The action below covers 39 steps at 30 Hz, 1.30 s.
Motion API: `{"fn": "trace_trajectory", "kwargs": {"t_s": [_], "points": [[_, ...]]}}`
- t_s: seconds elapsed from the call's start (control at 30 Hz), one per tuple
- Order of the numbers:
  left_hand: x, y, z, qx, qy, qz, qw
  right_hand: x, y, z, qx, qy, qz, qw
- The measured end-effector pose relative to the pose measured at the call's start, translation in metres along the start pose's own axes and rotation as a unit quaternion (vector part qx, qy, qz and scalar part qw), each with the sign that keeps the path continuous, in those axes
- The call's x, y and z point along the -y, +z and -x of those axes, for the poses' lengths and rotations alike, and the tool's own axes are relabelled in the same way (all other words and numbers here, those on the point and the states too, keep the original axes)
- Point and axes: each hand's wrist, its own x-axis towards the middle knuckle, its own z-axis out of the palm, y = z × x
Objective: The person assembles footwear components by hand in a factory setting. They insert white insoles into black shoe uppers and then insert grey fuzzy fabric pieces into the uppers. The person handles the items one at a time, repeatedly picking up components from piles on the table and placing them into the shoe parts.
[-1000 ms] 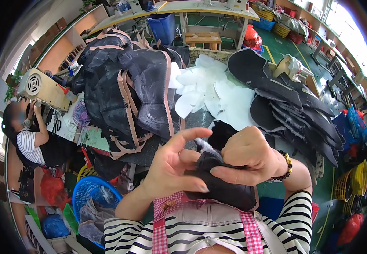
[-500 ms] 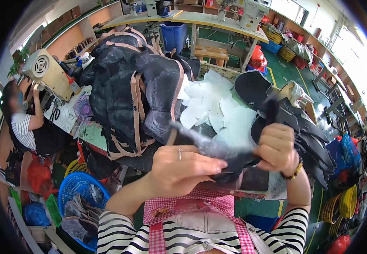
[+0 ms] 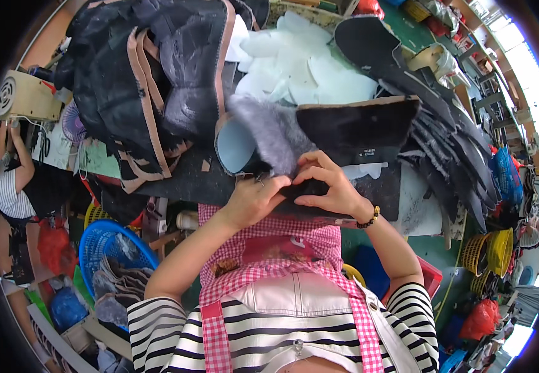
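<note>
A dark boot upper [image 3: 359, 127] with tan edging and grey fur lining [image 3: 276, 133] lies spread on the black work surface [image 3: 201, 184] before me. My left hand [image 3: 254, 202] is closed, its thumb and fingertips pinching the near edge of this upper. Beside it my right hand [image 3: 331, 186] curves its fingers, with the tips gripping the same edge close to the left fingertips. A pale blue rounded piece [image 3: 235, 146] shows at the upper's left end. What exactly lies between the fingertips is partly hidden by the fingers.
A heap of dark boot uppers [image 3: 188, 74] rises at the left. White petal-shaped sheets [image 3: 307, 56] lie at the back, black cut pieces [image 3: 450, 149] at the right. A blue basket [image 3: 114, 248] stands low at left; a co-worker [image 3: 18, 180] sits beyond by a machine [image 3: 27, 96].
The upper has come down from being held up and now lies spread on the surface. Both hands have drawn together at its near edge. The view has tilted downward.
</note>
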Motion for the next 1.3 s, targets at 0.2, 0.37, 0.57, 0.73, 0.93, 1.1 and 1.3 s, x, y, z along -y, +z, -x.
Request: {"fn": "trace_trajectory", "kwargs": {"t_s": [0.2,0.37,0.57,0.73,0.93,1.1,1.3], "points": [[-0.001,0.010,0.013,-0.056,0.009,-0.012,0.998,0.002,0.008,-0.011,0.024,-0.025,0.007,0.999],[-0.004,0.012,0.022,-0.060,0.053,-0.102,0.992,-0.001,0.009,-0.020,0.016,0.041,-0.006,0.999],[-0.010,0.012,0.020,-0.082,0.087,-0.170,0.978,-0.004,0.005,-0.026,0.049,0.092,-0.007,0.995],[-0.009,0.014,0.023,-0.074,0.092,-0.206,0.971,0.002,0.010,-0.027,0.022,0.106,0.029,0.994],[-0.024,0.010,0.022,0.010,0.013,-0.247,0.969,0.000,0.009,-0.013,0.046,-0.010,0.040,0.998],[-0.033,-0.026,0.021,0.018,0.052,-0.249,0.967,0.012,0.014,0.009,0.102,-0.071,0.182,0.975],[-0.004,-0.070,0.004,-0.021,0.054,-0.214,0.975,0.007,0.031,0.012,0.038,-0.067,0.203,0.976]]}}
